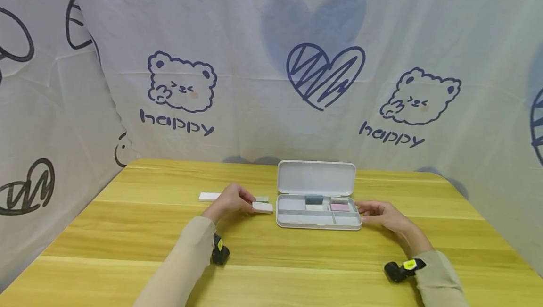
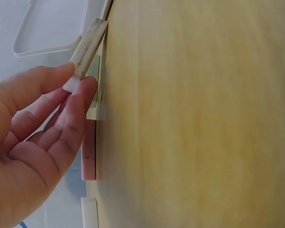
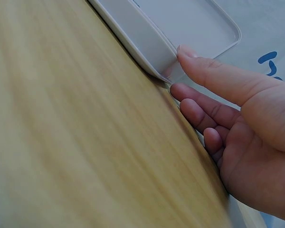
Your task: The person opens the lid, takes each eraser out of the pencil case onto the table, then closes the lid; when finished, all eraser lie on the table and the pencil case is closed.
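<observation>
White blk, one end in L grip, other twd case.

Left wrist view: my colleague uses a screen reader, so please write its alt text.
The left hand pinches a smudged white block at a wooden table. A partly hidden green block, a pink block and a second white block lie on it; an open case shows at upper left.

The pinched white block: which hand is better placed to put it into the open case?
The left hand, most likely: it pinches the white block just left of the case. The right hand is at the case's right end and holds no block.
</observation>
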`<state>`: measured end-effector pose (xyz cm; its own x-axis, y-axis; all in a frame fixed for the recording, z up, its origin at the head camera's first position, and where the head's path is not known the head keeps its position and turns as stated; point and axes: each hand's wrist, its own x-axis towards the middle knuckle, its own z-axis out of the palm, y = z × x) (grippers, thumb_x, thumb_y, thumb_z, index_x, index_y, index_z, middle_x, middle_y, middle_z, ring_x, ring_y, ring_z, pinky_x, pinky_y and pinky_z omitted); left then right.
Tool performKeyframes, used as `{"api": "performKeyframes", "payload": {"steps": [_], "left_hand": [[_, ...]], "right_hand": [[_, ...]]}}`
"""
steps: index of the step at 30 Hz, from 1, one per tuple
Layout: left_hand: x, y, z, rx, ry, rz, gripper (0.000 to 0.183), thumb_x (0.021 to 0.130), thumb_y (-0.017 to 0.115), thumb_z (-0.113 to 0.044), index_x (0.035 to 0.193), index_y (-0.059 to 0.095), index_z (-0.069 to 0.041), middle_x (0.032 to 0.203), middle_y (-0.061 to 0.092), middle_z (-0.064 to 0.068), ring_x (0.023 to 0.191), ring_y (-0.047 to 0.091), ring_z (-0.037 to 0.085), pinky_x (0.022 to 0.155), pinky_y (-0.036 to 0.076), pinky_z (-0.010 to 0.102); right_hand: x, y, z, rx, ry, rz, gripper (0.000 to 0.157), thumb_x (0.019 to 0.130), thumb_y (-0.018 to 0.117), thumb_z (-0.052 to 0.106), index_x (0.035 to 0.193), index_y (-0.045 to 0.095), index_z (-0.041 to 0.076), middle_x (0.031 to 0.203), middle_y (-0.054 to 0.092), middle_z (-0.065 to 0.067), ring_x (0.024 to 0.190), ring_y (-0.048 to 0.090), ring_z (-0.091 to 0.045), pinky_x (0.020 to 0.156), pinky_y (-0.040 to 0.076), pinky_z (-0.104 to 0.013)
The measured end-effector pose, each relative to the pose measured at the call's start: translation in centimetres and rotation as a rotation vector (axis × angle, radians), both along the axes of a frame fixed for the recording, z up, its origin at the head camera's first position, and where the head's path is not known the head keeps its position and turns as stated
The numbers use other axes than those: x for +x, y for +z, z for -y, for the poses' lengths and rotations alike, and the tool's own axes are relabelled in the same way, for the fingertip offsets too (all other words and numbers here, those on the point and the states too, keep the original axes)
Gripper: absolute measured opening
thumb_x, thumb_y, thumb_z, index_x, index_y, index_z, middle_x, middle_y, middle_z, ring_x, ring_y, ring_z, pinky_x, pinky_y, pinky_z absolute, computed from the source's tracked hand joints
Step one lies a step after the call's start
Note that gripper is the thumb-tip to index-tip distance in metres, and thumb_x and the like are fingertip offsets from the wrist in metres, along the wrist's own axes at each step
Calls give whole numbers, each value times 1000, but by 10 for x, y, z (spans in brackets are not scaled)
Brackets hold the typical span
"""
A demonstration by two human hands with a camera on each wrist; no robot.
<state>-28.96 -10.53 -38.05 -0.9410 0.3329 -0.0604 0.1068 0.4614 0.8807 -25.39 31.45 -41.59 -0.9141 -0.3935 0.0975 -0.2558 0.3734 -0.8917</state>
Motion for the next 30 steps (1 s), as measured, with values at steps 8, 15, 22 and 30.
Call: {"api": "performKeyframes", "payload": {"steps": [8,15,22,30], "left_hand": [[0,0,0,-46,22,15,16,68,69,9,84,66,7,69,63,7,54,55,14,53,48,27],[1,2,1,-83,35,22,20,68,71,8,87,66,7,69,63,7,55,57,13,56,49,28],[0,1,1,-89,52,31,20,67,72,7,86,67,6,68,63,6,54,54,12,54,47,26],[0,1,1,-33,90,44,12,72,67,5,84,64,5,69,61,8,56,55,16,54,48,28]], "right_hand": [[2,1,1,-21,-4,10,47,83,61,1,120,41,-19,102,58,-21,82,54,-9,73,44,-21],[1,0,2,-14,-24,23,49,82,62,5,120,42,-19,99,60,-10,83,54,-11,73,44,-22],[2,1,2,10,-44,43,51,82,63,8,121,43,-16,103,57,-21,84,53,-13,74,43,-22],[2,2,2,5,-38,31,50,82,63,7,121,43,-17,101,59,-15,84,54,-12,74,43,-22]]}}
